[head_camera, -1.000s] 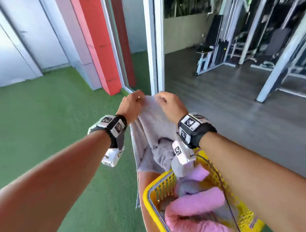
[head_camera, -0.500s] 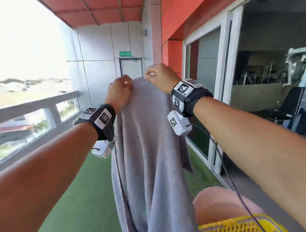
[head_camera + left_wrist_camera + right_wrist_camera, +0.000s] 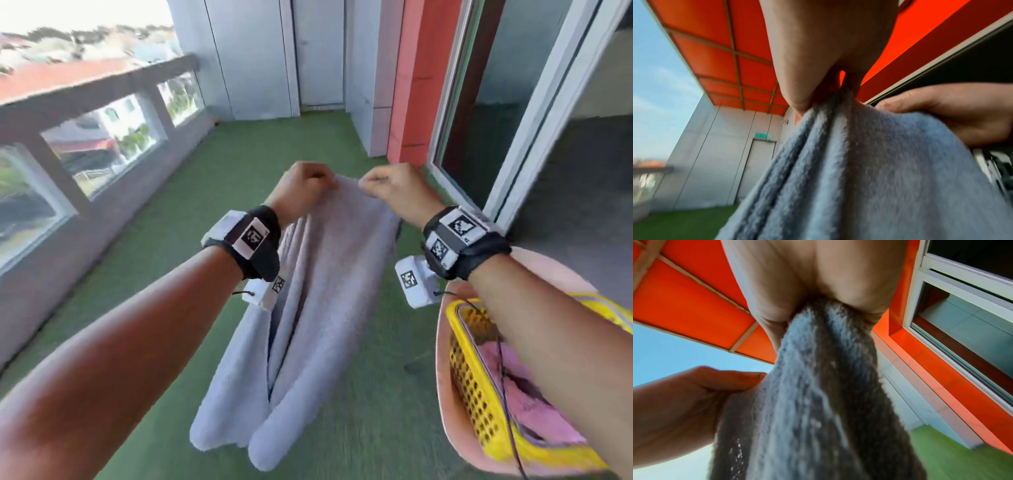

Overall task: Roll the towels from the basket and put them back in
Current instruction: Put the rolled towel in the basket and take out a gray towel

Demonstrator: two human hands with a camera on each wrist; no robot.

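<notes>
A grey towel (image 3: 318,294) hangs lengthwise in the air above the green floor, folded along its length. My left hand (image 3: 308,185) pinches its top left corner and my right hand (image 3: 387,186) pinches the top right corner, the two a short gap apart. The left wrist view has the towel (image 3: 869,170) bunched under the left hand (image 3: 838,91), with the right hand (image 3: 941,113) beside it. Seen from the right wrist, the towel (image 3: 818,402) runs out of my right hand (image 3: 818,305). A yellow basket (image 3: 479,394) at lower right holds pink towels (image 3: 534,394).
The basket sits on a round pink seat (image 3: 459,455) under my right forearm. Green turf (image 3: 178,240) covers the balcony floor. A grey parapet with glass panes (image 3: 85,144) runs along the left. A red pillar (image 3: 418,78) and sliding glass door (image 3: 507,102) stand to the right.
The towel came out of the basket and was lifted high in both hands. It is now lower and hangs full length, and my view has tipped down toward the floor.
</notes>
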